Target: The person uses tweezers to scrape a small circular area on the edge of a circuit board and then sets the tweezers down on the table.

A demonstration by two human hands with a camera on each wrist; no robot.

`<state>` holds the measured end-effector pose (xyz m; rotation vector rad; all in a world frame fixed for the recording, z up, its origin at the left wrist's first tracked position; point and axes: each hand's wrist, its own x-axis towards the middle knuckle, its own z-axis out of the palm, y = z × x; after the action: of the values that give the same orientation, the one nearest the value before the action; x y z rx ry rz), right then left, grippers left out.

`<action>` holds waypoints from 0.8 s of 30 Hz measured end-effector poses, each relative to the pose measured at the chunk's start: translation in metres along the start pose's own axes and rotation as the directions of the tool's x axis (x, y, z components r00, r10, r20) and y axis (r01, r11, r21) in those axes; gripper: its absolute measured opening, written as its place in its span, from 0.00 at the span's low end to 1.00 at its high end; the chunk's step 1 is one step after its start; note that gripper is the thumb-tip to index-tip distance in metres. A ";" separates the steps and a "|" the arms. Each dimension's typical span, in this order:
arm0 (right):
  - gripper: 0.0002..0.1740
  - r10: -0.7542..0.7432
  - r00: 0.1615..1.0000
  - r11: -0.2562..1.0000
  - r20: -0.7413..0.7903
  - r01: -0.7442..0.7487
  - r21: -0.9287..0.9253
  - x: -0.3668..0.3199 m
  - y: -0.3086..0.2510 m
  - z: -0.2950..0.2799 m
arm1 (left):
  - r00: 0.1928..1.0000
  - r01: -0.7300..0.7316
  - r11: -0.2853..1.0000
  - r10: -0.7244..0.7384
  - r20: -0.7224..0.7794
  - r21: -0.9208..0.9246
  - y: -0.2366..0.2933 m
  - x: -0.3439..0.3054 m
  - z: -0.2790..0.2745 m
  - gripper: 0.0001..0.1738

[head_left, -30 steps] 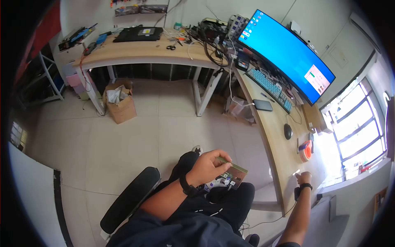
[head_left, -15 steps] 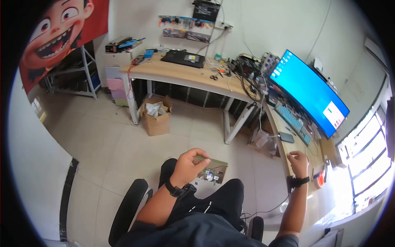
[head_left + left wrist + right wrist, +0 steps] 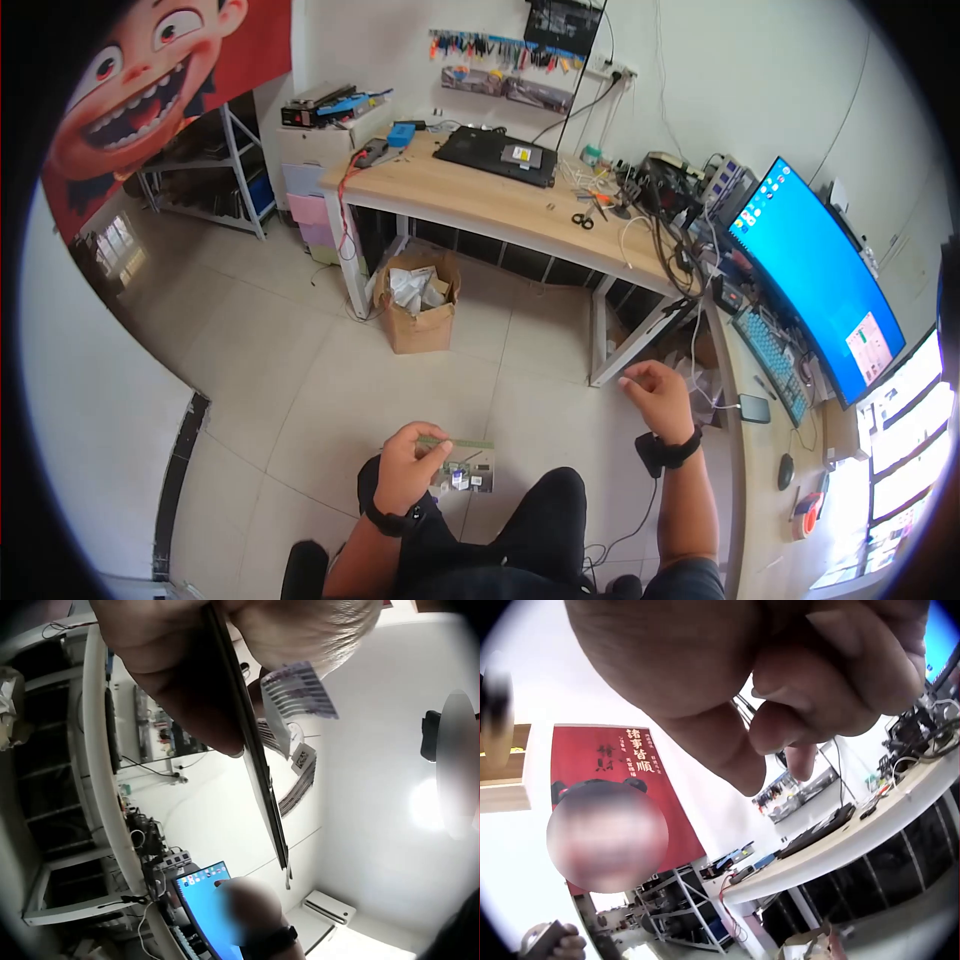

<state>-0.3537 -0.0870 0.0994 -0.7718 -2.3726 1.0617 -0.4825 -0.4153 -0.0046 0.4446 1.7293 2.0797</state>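
Low over the knees, my left hand [image 3: 408, 462] pinches the upper edge of a thin rectangular panel [image 3: 484, 460] between thumb and fingers. The panel has a green strip along its top and white labels on its face. From the side, in the left wrist view, it looks slim and dark, with striped ribbon strips [image 3: 306, 691] sticking out. Off to the right, my right hand [image 3: 657, 396] hangs above the floor, thumb and fingers bent towards each other. I cannot tell whether something small sits between those fingertips.
At the right runs a desk with a monitor [image 3: 815, 285], a keyboard [image 3: 772, 362], a phone [image 3: 754, 408], a mouse [image 3: 786, 470] and orange tape [image 3: 806, 516]. Ahead stands a workbench [image 3: 480, 205] bearing a black laptop-like slab [image 3: 480, 150] and scissors [image 3: 582, 221]. A cardboard box [image 3: 421, 331] is on the floor.
My right hand has left the desk top and come inward over the floor. The left hand keeps its hold on the panel. The head view has swung, bringing the red poster into sight.
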 end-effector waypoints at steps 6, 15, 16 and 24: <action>0.09 0.095 0.989 0.986 0.116 -0.110 0.129 0.060 0.037 0.057 | 0.977 0.215 0.977 -0.215 -0.005 -0.012 -0.030 0.076 0.001 0.07; 0.08 0.296 0.937 0.918 0.186 -0.333 0.215 0.113 0.081 0.068 | 0.921 0.381 0.918 -0.387 0.040 0.111 -0.046 0.159 0.015 0.07; 0.08 0.302 0.935 0.916 0.184 -0.338 0.217 0.117 0.081 0.065 | 0.925 0.377 0.920 -0.381 0.019 0.107 -0.040 0.165 0.019 0.07; 0.08 0.314 0.908 0.835 0.277 -0.403 0.373 0.149 0.047 0.028 | 0.934 0.320 0.923 -0.345 0.091 0.213 -0.007 0.203 0.011 0.07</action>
<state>-0.4670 0.0192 0.0682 -1.0045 -2.0679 1.8231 -0.6536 -0.3049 -0.0116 0.3045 1.7979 1.6183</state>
